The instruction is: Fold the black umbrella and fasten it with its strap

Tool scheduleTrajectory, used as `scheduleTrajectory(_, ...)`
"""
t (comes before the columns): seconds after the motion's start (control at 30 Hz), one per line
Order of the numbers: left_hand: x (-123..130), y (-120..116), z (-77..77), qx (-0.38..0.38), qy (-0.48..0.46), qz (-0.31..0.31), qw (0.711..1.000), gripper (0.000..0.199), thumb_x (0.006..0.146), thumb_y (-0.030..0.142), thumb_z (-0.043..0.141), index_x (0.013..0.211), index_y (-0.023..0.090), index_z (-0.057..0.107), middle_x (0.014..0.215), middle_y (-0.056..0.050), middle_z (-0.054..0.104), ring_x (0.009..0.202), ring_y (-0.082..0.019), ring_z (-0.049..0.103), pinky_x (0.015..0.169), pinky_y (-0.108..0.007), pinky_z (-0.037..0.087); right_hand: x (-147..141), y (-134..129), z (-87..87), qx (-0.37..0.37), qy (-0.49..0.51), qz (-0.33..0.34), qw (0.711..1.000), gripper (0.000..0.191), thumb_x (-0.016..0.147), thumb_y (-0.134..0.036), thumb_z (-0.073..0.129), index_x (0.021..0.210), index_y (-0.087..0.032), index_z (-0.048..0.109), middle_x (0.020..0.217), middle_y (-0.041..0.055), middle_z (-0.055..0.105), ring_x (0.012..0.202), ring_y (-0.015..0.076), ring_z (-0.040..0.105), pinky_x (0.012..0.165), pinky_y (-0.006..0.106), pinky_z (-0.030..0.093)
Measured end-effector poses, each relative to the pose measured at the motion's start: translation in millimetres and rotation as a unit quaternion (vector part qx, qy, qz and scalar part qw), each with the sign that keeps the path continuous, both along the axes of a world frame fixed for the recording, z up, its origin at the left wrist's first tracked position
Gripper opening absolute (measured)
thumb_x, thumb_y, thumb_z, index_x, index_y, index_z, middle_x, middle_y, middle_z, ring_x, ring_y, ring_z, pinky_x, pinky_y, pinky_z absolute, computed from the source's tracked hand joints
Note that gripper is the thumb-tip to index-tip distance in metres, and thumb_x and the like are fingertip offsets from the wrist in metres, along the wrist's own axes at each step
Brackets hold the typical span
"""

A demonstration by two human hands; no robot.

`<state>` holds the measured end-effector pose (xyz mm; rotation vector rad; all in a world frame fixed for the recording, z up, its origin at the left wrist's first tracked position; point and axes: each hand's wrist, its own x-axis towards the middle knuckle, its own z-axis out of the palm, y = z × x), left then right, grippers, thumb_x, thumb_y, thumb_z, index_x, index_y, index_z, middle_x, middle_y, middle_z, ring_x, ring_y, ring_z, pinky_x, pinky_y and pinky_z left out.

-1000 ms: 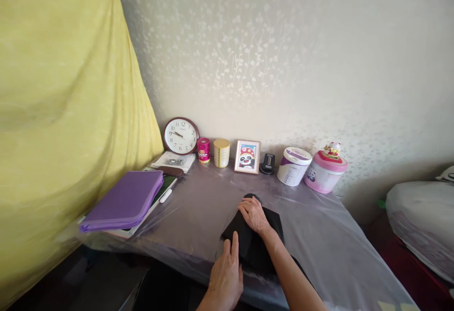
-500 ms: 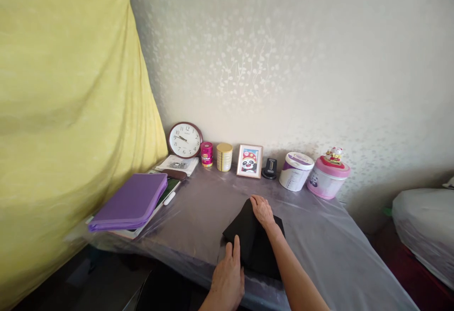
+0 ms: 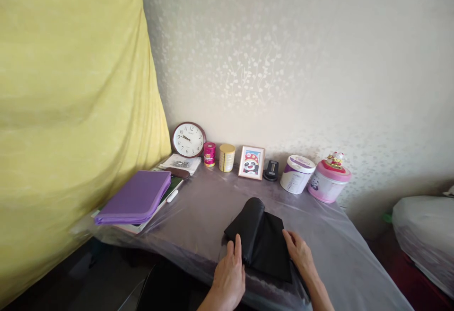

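A folded piece of black cloth (image 3: 266,240) lies near the front edge of the table, its left part raised in a rounded fold and its right part flat. My left hand (image 3: 229,273) rests against the lower left of the fold, index and middle fingers stretched out along it; the thumb side is partly hidden. At the cloth's right edge, my right hand (image 3: 300,254) has its fingers closed on the border.
A purple zip folder (image 3: 133,197) lies on a board at the left, with a white marker (image 3: 172,196) beside it. Along the wall stand a clock (image 3: 189,139), tins, a picture frame (image 3: 251,163), a white tub (image 3: 297,174) and a pink-lidded tub (image 3: 328,182). Plastic film covers the table (image 3: 202,216).
My right hand has moved from the top of the cloth down to its right edge. The right part of the cloth now lies flatter and wider. My left hand has barely moved.
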<state>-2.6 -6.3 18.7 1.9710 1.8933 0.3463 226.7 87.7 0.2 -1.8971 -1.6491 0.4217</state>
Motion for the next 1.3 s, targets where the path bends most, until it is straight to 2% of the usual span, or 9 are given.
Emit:
scheduleTrajectory(0.1,0,0,-2.0,-0.002,0.001,0.002,1.000,0.069,0.080,0.011,0.034,0.141,0.015,0.003,0.135,-0.018,0.034,0.096,-0.022,0.058,0.078,-0.030,0.045,-11,-12,1.9,-0.009,0.052,-0.002,0.999,0.044,0.075,-0.055,0.041,0.087,-0.020,0.065,0.082,0.0077,0.069,0.080,0.0248,0.065,0.068,0.031,0.046)
scheduleTrajectory(0.27,1,1,-0.9,-0.001,0.004,-0.001,1.000,0.069,0.080,0.011,0.034,0.141,0.014,0.003,0.136,-0.018,0.034,0.098,-0.021,0.057,0.079,-0.028,0.044,-29,-20,5.5,0.009,0.123,0.025,0.992,0.042,0.070,-0.055,0.048,0.080,-0.018,0.066,0.067,0.0046,0.066,0.066,0.0221,0.062,0.056,0.028,0.044)
scheduleTrajectory(0.6,2,2,-1.6,-0.011,0.028,0.000,1.000,0.068,0.080,0.010,0.035,0.141,0.014,0.005,0.134,-0.017,0.037,0.094,-0.019,0.059,0.074,-0.024,0.044,-80,-1,49.4,0.023,0.333,0.063,0.940,0.047,0.065,-0.051,0.060,0.094,-0.014,0.065,0.059,0.0014,0.063,0.054,0.0180,0.058,0.047,0.026,0.043)
scheduleTrajectory(0.73,2,3,-4.9,-0.004,0.037,-0.002,0.999,0.067,0.080,0.010,0.034,0.141,0.012,0.006,0.134,-0.018,0.036,0.093,-0.020,0.059,0.074,-0.025,0.045,-104,11,52.3,0.014,0.374,0.071,0.925,0.048,0.063,-0.049,0.062,0.095,-0.014,0.064,0.063,0.0018,0.064,0.058,0.0178,0.060,0.051,0.026,0.045)
scheduleTrajectory(0.87,2,4,-9.3,0.007,0.032,-0.003,0.999,0.065,0.080,0.010,0.033,0.141,0.009,0.008,0.133,-0.020,0.037,0.095,-0.020,0.059,0.076,-0.027,0.046,-124,23,42.0,0.010,0.341,0.079,0.937,0.045,0.068,-0.047,0.058,0.098,-0.014,0.062,0.063,0.0017,0.064,0.060,0.0178,0.061,0.052,0.026,0.046)
scheduleTrajectory(1.03,2,5,-10.8,0.009,0.038,-0.005,0.999,0.059,0.079,0.009,0.033,0.137,0.007,0.022,0.134,-0.020,0.037,0.099,-0.021,0.057,0.081,-0.028,0.046,-139,33,31.1,-0.018,0.208,0.079,0.975,0.041,0.073,-0.037,0.055,0.105,-0.012,0.056,0.064,0.0013,0.063,0.061,0.0175,0.060,0.053,0.026,0.043)
scheduleTrajectory(1.17,2,5,-9.7,0.001,0.049,-0.002,0.999,0.053,0.080,0.010,0.034,0.132,0.008,0.032,0.133,-0.019,0.039,0.094,-0.020,0.060,0.077,-0.028,0.047,-144,33,32.7,-0.048,0.120,0.100,0.987,0.039,0.075,-0.033,0.054,0.109,-0.015,0.053,0.069,0.0005,0.065,0.067,0.0167,0.062,0.056,0.024,0.042)
scheduleTrajectory(1.3,-1,3,-10.1,0.008,0.052,-0.009,0.999,0.053,0.080,0.012,0.035,0.133,0.006,0.031,0.132,-0.020,0.040,0.099,-0.021,0.058,0.079,-0.028,0.047,-148,28,39.5,-0.068,0.098,0.152,0.981,0.038,0.077,-0.033,0.051,0.112,-0.016,0.050,0.065,-0.0017,0.067,0.065,0.0145,0.064,0.061,0.023,0.043)
